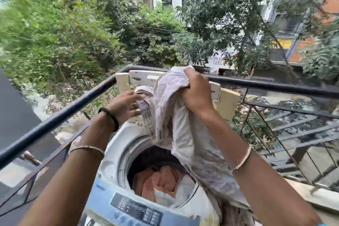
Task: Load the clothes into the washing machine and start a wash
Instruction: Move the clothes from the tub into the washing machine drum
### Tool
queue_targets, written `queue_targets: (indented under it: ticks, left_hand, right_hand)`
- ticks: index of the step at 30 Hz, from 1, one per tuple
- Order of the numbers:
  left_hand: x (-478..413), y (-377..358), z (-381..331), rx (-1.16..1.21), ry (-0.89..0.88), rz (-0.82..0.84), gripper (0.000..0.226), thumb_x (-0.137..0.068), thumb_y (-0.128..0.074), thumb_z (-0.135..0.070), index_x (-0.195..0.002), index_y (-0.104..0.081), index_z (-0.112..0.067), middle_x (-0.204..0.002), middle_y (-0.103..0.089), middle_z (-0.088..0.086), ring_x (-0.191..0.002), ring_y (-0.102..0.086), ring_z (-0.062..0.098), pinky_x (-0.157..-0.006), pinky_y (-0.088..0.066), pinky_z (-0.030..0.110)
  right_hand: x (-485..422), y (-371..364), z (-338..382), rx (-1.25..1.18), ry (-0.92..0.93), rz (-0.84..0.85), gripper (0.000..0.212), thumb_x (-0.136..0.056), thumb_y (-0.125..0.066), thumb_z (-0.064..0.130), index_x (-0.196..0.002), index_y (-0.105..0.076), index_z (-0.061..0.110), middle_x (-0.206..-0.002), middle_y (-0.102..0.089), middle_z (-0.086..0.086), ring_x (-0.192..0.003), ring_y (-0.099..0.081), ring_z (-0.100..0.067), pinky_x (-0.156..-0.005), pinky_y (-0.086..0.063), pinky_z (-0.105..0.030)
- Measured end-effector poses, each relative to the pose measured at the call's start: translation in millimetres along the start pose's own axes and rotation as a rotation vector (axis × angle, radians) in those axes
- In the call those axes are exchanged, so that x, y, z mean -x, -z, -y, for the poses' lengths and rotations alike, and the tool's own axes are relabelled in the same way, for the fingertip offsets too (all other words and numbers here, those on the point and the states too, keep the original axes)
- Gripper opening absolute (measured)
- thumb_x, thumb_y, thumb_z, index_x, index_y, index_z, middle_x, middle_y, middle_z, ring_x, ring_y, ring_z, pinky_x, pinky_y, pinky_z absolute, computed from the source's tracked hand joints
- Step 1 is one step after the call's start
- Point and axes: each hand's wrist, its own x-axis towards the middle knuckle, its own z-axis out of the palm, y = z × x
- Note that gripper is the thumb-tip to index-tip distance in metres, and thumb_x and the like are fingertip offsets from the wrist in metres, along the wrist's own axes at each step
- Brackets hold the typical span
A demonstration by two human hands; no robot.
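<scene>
Holding the cloth (170,108) bunched in the right hand (197,91) above the drum (121,152), left hand (126,105) spread against its fold; best lower it in, tucking trailing ends.

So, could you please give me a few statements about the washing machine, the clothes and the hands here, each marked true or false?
1. The right hand grips a pale garment above the washing machine. True.
2. The machine's lid is closed. False: the lid stands raised at the back, and the drum is open to view.
3. The drum is empty. False: orange clothes already lie in it.
4. The left hand has a black band at its wrist. True.
</scene>
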Motion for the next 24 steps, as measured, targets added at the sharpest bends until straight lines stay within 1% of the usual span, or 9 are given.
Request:
queue_targets:
  ticks: [2,6,11,14,16,18,20,21,24]
  left_hand:
    - [-11,3,11,-0.044,0.065,0.023,0.007,-0.091,-0.061,-0.013,-0.093,-0.064,-0.019,-0.083,-0.068,-0.003,-0.067,-0.065,0.010,-0.062,-0.058,0.025]
    - [-25,18,35,-0.090,0.066,0.105,0.060,-0.066,-0.075,-0.036,-0.119,-0.054,-0.017,-0.096,-0.064,0.003,-0.077,-0.061,0.014,-0.063,-0.056,0.029]
    - [-46,45,103,-0.258,0.221,0.043,0.050,-0.082,-0.068,-0.010,-0.128,-0.050,-0.004,-0.096,-0.064,0.013,-0.068,-0.062,0.014,-0.051,-0.054,0.022]
    - [-54,52,149,-0.373,0.421,0.079,0.014,-0.091,-0.054,0.000,-0.103,-0.059,-0.003,-0.069,-0.062,0.003,-0.043,-0.059,0.005,-0.041,-0.046,0.016]
    - [-59,51,174,-0.431,0.539,0.041,0.016,-0.097,-0.047,0.000,-0.093,-0.055,-0.014,-0.075,-0.056,0.000,-0.041,-0.057,0.000,-0.039,-0.047,0.013]
    - [-63,45,193,-0.508,0.528,0.048,0.026,-0.096,-0.050,-0.002,-0.078,-0.055,-0.019,-0.077,-0.054,0.001,-0.052,-0.058,0.007,-0.039,-0.046,0.011]
    - [-73,27,211,-0.529,0.479,0.069,0.031,-0.094,-0.053,0.000,-0.071,-0.066,-0.017,-0.071,-0.055,0.004,-0.054,-0.056,0.013,-0.038,-0.044,0.011]
    - [-75,14,216,-0.536,0.458,0.079,0.027,-0.093,-0.055,0.000,-0.076,-0.072,-0.012,-0.069,-0.057,0.007,-0.056,-0.056,0.018,-0.041,-0.045,0.013]
    - [-77,-32,227,-0.566,0.317,0.113,0.017,-0.089,-0.064,-0.010,-0.104,-0.071,-0.004,-0.091,-0.071,0.017,-0.082,-0.065,0.024,-0.071,-0.052,0.029]
  right_hand:
    - [-11,-20,11,0.027,0.023,-0.039,0.001,-0.091,-0.058,0.021,-0.092,-0.058,0.020,-0.080,-0.069,0.002,-0.067,-0.065,-0.021,-0.050,-0.049,-0.034]
    - [-2,-74,6,0.058,-0.096,-0.046,0.017,-0.088,-0.055,0.006,-0.096,-0.052,0.020,-0.077,-0.066,-0.003,-0.064,-0.064,-0.026,-0.045,-0.042,-0.030]
    - [67,-141,-34,-0.003,-0.321,0.065,0.031,-0.081,-0.060,0.015,-0.110,-0.048,0.019,-0.084,-0.066,-0.010,-0.078,-0.061,-0.035,-0.058,-0.028,-0.030]
    - [117,-169,-72,0.013,-0.468,0.259,0.045,-0.081,-0.064,0.022,-0.123,-0.047,0.015,-0.095,-0.068,-0.012,-0.089,-0.063,-0.035,-0.063,-0.035,-0.031]
    - [146,-175,-100,0.078,-0.573,0.536,0.055,-0.080,-0.065,0.024,-0.131,-0.047,0.011,-0.111,-0.065,-0.016,-0.101,-0.060,-0.037,-0.076,-0.043,-0.035]
    - [173,-172,-122,0.071,-0.601,0.698,0.041,-0.072,-0.067,0.029,-0.108,-0.060,0.011,-0.100,-0.068,-0.014,-0.092,-0.062,-0.034,-0.077,-0.048,-0.036]
    - [191,-157,-138,0.073,-0.626,0.603,0.024,-0.068,-0.064,0.029,-0.087,-0.066,0.015,-0.085,-0.071,-0.006,-0.081,-0.066,-0.025,-0.074,-0.053,-0.036]
    - [197,-143,-145,0.078,-0.644,0.523,0.020,-0.070,-0.062,0.027,-0.086,-0.070,0.017,-0.085,-0.073,-0.004,-0.082,-0.068,-0.022,-0.075,-0.054,-0.034]
    - [204,-86,-157,0.095,-0.636,0.192,0.014,-0.078,-0.061,0.019,-0.088,-0.072,0.017,-0.087,-0.074,0.001,-0.081,-0.069,-0.013,-0.075,-0.055,-0.026]
